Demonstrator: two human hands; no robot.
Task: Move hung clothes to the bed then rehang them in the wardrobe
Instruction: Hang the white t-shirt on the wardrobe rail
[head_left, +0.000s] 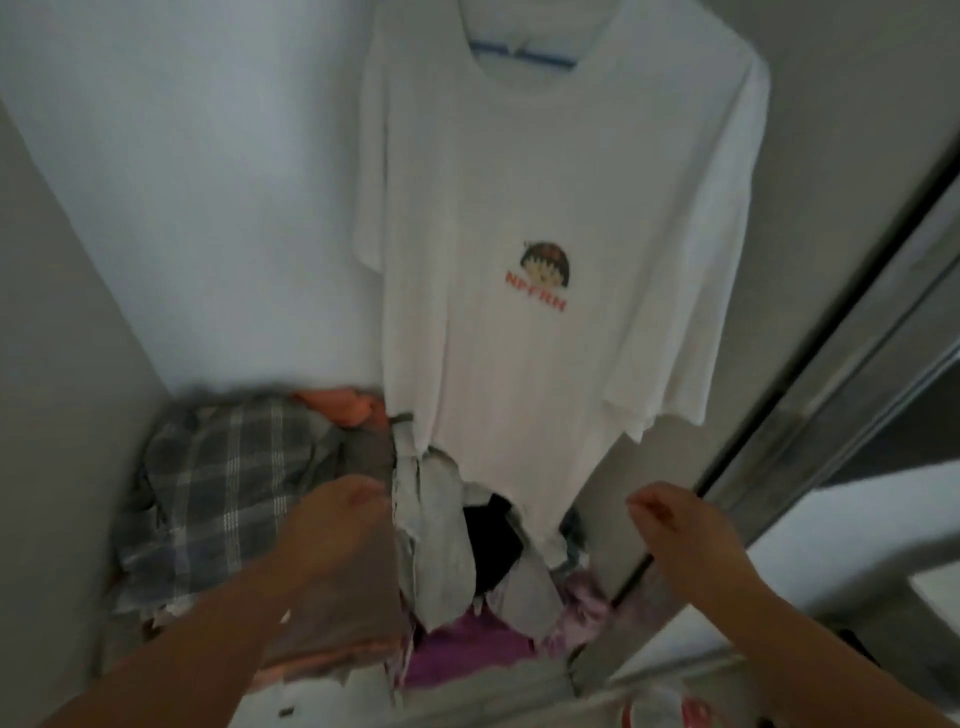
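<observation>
Your white cotton T-shirt with the small cartoon print (545, 234) hangs on a blue hanger (519, 52) inside the wardrobe. Left hand (337, 519) and right hand (675, 525) are low, loosely curled, holding nothing. Bed not visible, so progress is unclear; at least this shirt is hung.

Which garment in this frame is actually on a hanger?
Only the white T-shirt with the cartoon print, hanging on a blue hanger. The grey plaid garment, purple cloth and the others lie heaped below.
</observation>
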